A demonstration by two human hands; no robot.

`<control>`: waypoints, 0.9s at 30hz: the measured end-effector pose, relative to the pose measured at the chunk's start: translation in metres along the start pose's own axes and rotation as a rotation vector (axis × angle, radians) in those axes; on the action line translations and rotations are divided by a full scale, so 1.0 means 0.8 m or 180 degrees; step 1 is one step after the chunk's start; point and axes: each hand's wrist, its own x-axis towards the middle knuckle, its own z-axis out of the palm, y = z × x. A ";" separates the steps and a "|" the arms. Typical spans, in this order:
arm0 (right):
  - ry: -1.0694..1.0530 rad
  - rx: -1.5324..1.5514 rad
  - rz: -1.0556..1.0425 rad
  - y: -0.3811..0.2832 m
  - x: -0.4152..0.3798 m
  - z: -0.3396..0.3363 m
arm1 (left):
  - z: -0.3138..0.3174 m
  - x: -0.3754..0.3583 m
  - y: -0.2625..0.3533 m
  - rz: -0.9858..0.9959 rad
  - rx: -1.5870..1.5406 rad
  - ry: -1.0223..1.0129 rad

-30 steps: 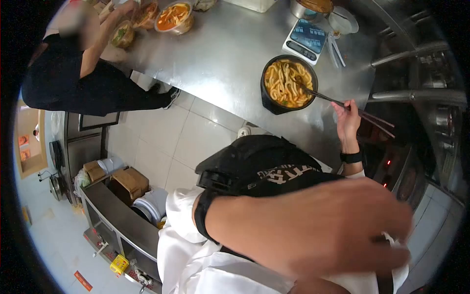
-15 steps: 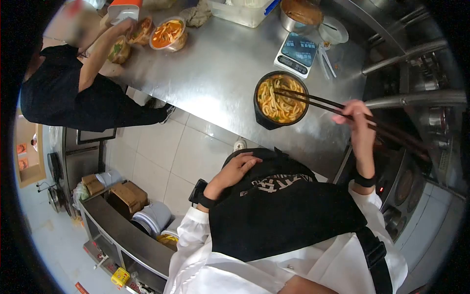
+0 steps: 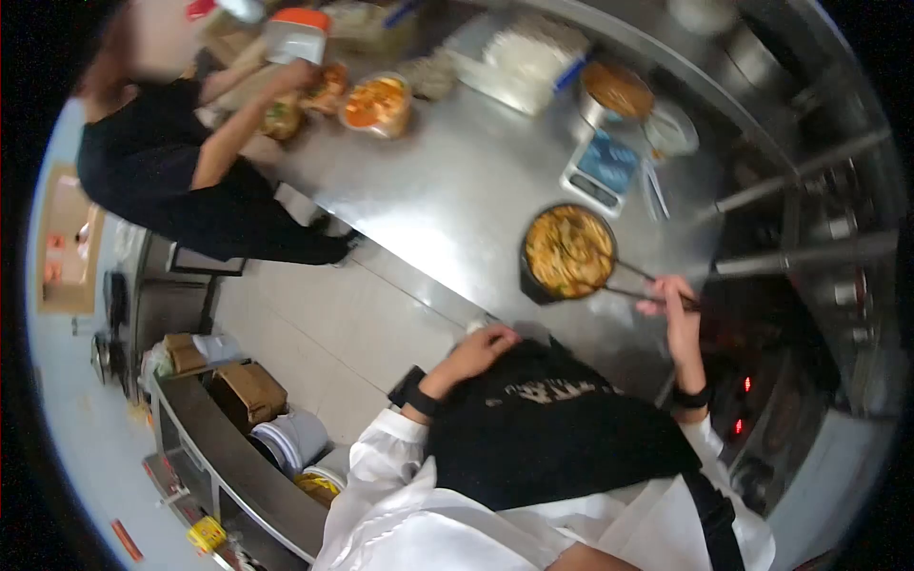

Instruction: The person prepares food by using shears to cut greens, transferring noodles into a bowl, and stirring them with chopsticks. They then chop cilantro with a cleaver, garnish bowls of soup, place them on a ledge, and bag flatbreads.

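Observation:
Dark chopsticks [image 3: 624, 292] are gripped in my right hand [image 3: 678, 314], their tips reaching into the black bowl [image 3: 535, 285]. One chopstick lies apart from the other over the noodles [image 3: 568, 249] in orange-red broth. The bowl stands on the steel counter near its front edge. My left hand [image 3: 481, 350] holds nothing; its fingers stretch out at the upper edge of my black apron [image 3: 562, 447], left of and below the bowl. Motion blurs the view somewhat.
A digital scale [image 3: 602, 173] sits behind the bowl, beside a metal pot [image 3: 617, 90] and clear tub [image 3: 670, 131]. At far left a co-worker [image 3: 171, 171] handles an orange-and-white container [image 3: 296, 36] near food bowls [image 3: 377, 105]. Stoves [image 3: 752, 409] stand at right.
My right hand has moved left, closer to the bowl, and the chopsticks are spread wider over the noodles. My left hand has shifted slightly outward. The view has tilted, moving the counter lower.

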 end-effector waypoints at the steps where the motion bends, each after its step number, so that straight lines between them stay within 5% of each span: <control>1: 0.0191 0.0153 -0.0081 0.020 0.004 0.006 | -0.001 0.010 -0.008 -0.0133 -0.0310 0.0102; 2: 0.0409 0.0358 -0.0268 0.037 0.007 0.012 | -0.001 0.029 -0.040 0.0138 -0.0256 0.0313; 4: 0.0673 0.0635 -0.0444 0.071 0.014 0.012 | -0.005 0.045 -0.021 -0.0679 -0.1244 0.0172; 6: 0.0741 0.0913 -0.0425 0.078 0.014 0.020 | 0.006 0.072 -0.036 -0.0781 -0.1718 0.0014; 16: 0.1548 0.1979 0.0226 0.120 0.017 0.006 | 0.047 0.135 -0.065 -0.0717 -0.2816 0.0469; 19: 0.1135 0.1890 -0.0177 0.078 0.005 0.010 | 0.043 0.143 -0.069 -0.0300 -0.2965 0.1123; 27: 0.0198 0.0238 -0.0792 -0.038 -0.014 0.027 | 0.028 0.151 -0.059 -0.0338 -0.2958 0.1094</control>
